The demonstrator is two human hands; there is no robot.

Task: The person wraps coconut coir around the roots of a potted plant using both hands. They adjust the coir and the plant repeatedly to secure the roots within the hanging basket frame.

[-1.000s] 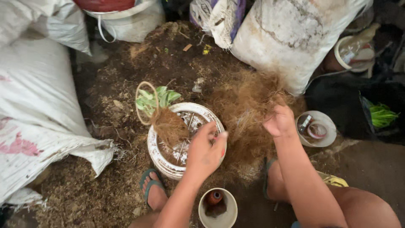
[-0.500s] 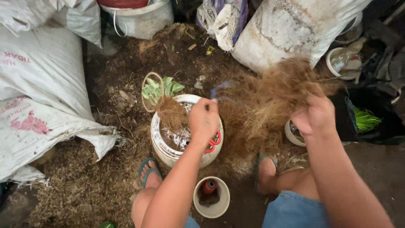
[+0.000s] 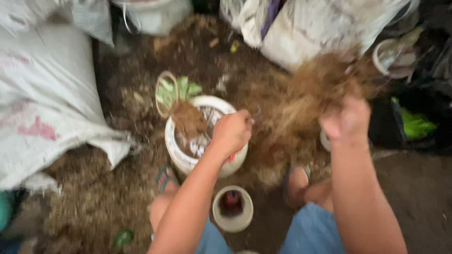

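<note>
- A large white woven sack [image 3: 42, 94], creased and stained pink, is seen far left of the white pot [image 3: 188, 162], lying on loose brown fibre litter [image 3: 94, 202].
- The white pot, round and glazed with a patterned inner wall, is stood between the person's feet; a clump of brown fibre and a small green-leaved plant [image 3: 181, 89] in a light ring-shaped rim are seen at its far left edge.
- The left hand [image 3: 231, 132] is closed in a loose fist over the pot's right rim; something thin seems to be pinched in it, but the blur hides what.
- A small round cream cup [image 3: 232, 208] with a red thing inside is set just below the pot, toward the person.
- A tangled, wiry mass of coconut-like fibre [image 3: 310, 94] is held up to the right of the pot, gripped from below by the right hand [image 3: 347, 118], which is clenched on it.
- A second pale sack [image 3: 320, 28] is leaned above and right of the pot; dark ground is seen at far right.
</note>
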